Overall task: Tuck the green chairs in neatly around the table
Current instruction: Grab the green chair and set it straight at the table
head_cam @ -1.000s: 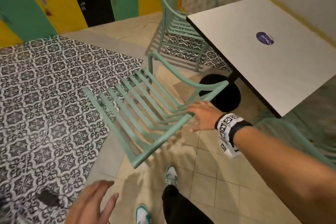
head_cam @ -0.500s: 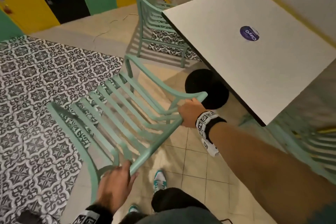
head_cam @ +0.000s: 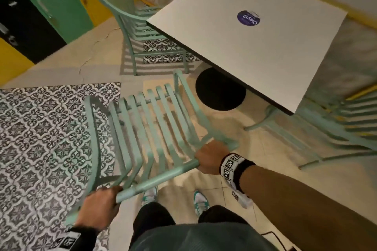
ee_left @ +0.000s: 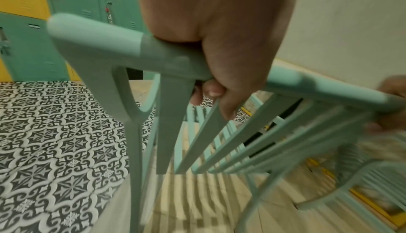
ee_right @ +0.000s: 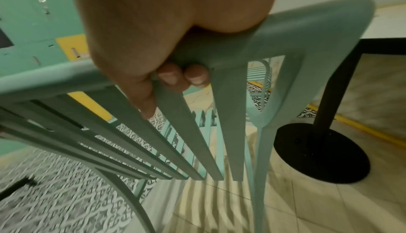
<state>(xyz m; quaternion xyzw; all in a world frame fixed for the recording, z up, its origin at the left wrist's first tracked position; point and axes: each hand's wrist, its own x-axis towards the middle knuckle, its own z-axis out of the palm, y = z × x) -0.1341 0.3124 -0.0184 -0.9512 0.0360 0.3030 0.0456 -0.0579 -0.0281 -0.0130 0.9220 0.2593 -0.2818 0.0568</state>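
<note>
A mint-green slatted chair (head_cam: pixel 151 128) stands in front of me, its seat facing the white square table (head_cam: pixel 255 47). My left hand (head_cam: pixel 100 206) grips the left end of its top rail (ee_left: pixel 175 63). My right hand (head_cam: pixel 212 159) grips the rail's right end (ee_right: pixel 274 37), fingers curled under it. A second green chair (head_cam: pixel 132 18) stands at the table's far side with its seat partly under the top. A third green chair (head_cam: pixel 336 128) shows blurred at the table's right side.
The table's black round base (head_cam: pixel 220 89) and post (ee_right: pixel 336 84) lie just right of the held chair. Patterned black-and-white floor tiles (head_cam: pixel 40 138) lie to the left. Green, yellow and black lockers (head_cam: pixel 30 16) line the back wall. My feet (head_cam: pixel 200 201) are behind the chair.
The right hand closed on the top rail, then the left hand took its left end. The chair has swung round so its seat faces the table more squarely.
</note>
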